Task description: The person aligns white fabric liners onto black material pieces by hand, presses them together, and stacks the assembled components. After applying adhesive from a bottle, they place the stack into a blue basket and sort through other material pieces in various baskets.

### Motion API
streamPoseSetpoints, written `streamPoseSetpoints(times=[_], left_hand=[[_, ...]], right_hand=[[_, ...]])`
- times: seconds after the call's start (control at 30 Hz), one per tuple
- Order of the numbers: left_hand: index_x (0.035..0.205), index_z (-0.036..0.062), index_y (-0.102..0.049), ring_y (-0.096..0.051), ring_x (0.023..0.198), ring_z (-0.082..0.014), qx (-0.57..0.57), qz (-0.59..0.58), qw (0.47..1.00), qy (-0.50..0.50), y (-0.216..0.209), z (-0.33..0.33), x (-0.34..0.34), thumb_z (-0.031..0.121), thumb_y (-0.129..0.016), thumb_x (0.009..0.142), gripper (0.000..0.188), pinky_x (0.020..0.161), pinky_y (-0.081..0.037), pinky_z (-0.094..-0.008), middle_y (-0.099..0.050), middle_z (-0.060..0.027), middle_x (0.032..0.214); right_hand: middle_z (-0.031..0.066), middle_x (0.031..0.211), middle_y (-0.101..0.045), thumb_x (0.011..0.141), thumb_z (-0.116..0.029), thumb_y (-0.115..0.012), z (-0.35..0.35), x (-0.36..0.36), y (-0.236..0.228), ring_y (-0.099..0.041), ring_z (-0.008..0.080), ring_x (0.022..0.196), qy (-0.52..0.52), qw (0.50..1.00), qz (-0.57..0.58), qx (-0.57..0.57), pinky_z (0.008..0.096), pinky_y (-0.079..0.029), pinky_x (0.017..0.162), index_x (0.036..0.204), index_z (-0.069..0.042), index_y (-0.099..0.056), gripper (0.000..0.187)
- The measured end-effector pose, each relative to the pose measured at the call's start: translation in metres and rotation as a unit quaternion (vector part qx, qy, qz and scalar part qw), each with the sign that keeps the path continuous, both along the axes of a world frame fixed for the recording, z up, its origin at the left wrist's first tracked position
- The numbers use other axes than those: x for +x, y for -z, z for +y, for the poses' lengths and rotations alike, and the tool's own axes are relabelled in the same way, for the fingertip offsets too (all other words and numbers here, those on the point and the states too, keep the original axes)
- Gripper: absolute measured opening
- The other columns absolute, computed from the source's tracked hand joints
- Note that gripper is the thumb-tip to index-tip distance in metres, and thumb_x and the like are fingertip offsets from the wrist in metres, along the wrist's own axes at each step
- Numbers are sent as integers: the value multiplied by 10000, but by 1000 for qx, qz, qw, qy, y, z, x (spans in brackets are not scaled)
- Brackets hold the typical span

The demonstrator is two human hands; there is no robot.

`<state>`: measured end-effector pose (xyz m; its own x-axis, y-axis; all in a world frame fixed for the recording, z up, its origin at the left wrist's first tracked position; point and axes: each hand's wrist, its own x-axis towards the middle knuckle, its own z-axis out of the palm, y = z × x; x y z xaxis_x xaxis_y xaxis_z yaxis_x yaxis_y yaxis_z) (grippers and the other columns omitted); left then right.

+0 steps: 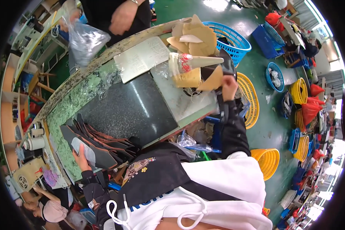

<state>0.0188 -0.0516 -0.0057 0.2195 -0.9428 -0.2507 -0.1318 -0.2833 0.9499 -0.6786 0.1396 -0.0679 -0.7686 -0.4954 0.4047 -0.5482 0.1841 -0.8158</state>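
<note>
"Where are the dark flat pieces point(103, 143)?"
"Fanned at the near left of a glossy, speckled black slab point(136, 103), thin, with reddish-brown edges. The left hand point(82, 159) grips their outer end."
"And the right hand point(229, 88)?"
"Fingers curled at a smooth, pointed tan piece point(212, 79); I can't tell whether they pinch it."
"Nearby?"
"A tapering cone point(201, 62) and a paper notebook point(140, 57)."

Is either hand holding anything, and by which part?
Left hand: fanned dark pieces, by their left edge. Right hand: at the pointed tan piece's right edge; grip cannot be told.
</note>
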Motion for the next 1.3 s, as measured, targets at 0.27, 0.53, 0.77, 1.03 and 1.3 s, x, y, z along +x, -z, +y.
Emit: streamPoseSetpoints(times=[0.27, 0.53, 0.77, 1.03, 1.3], left_hand=[[1365, -17, -350, -507, 1126, -224, 7, -35, 999, -25, 0, 4, 2, 276, -760, 780, 772, 949, -418, -336, -493, -135, 1280], [1346, -29, -356, -535, 1090, -209, -16, -19, 999, -22, 9, 8, 0, 277, -778, 756, 787, 923, -440, -329, -521, -137, 1236], [1325, -42, -353, -545, 1078, -211, -29, 16, 999, -11, 1, 10, -6, 289, -797, 736, 808, 910, -452, -324, -531, -159, 1206], [1337, -47, -339, -508, 1122, -224, -61, -45, 997, 3, -5, 6, -3, 331, -751, 789, 783, 936, -433, -331, -499, -177, 1238], [1278, -50, -439, -408, 1229, -251, -136, 9, 990, 47, 46, 16, 42, 319, -381, 1011, 459, 1042, -308, -329, -465, -171, 1279]], right_hand=[[111, 1007, -649, 826, -18, -581, -120, 86, -91, -598, 198, 912, -207, 874, -359, -252, 316, -456, 853, 1044, 9, -644, 229], [105, 1042, -635, 813, -139, -685, -128, 229, -88, -600, 187, 942, -404, 907, -118, -9, 368, -442, 894, 918, -17, -643, 167], [140, 1109, -615, 730, -220, -736, -131, 338, -98, -599, 330, 988, -474, 855, 202, 49, 454, -341, 1036, 811, -53, -639, 209], [193, 1304, -502, 694, -314, -758, -131, 336, -55, -465, 345, 1220, -365, 890, 217, 166, 422, -350, 1044, 989, -24, -609, 440], [230, 1413, -362, 702, -167, -766, -104, 410, -158, -359, 392, 1306, -357, 910, 212, 6, 454, -272, 1091, 1373, -8, -371, 794]])
